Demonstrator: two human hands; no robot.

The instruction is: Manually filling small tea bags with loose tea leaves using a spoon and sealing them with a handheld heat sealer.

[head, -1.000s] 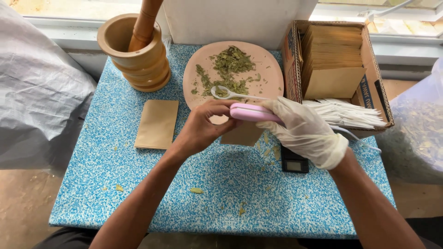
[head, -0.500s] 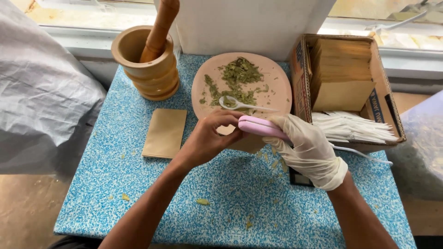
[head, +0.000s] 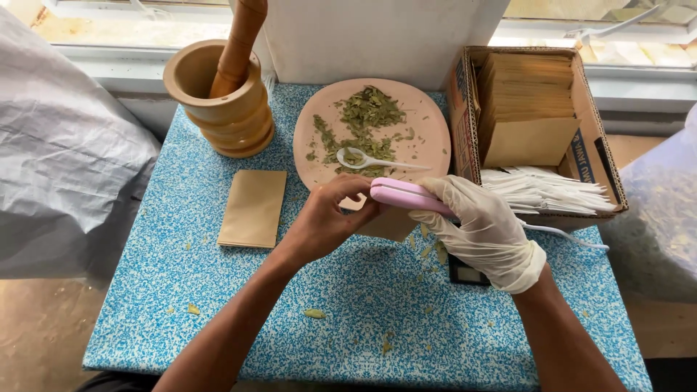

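View: I look down from the head camera onto a blue speckled table (head: 218, 305) under a window.
Left hand: my bare left hand (head: 327, 221) pinches the edge of a brown packet (head: 388, 223), fingers pressed together at the nose of the sealer.
Right hand: my gloved right hand (head: 483, 229) wraps around a pink sealer (head: 403, 194), fingers curled tight, clamping it on the packet's top edge.
Packet: at mid-table, just in front of the plate, mostly hidden by both hands.
Plate: a pink plate (head: 428, 127) holds dried green leaves (head: 363, 120) and a white spoon (head: 370, 161).
Done: one flat packet (head: 253, 207) lies left of my hands; I cannot tell whether it is filled.
Left: I judge plenty, since leaves remain and a box (head: 465, 109) on the right holds stacked empty packets.
Also: a wooden mortar (head: 218, 109) with pestle (head: 239, 43) stands at back left.
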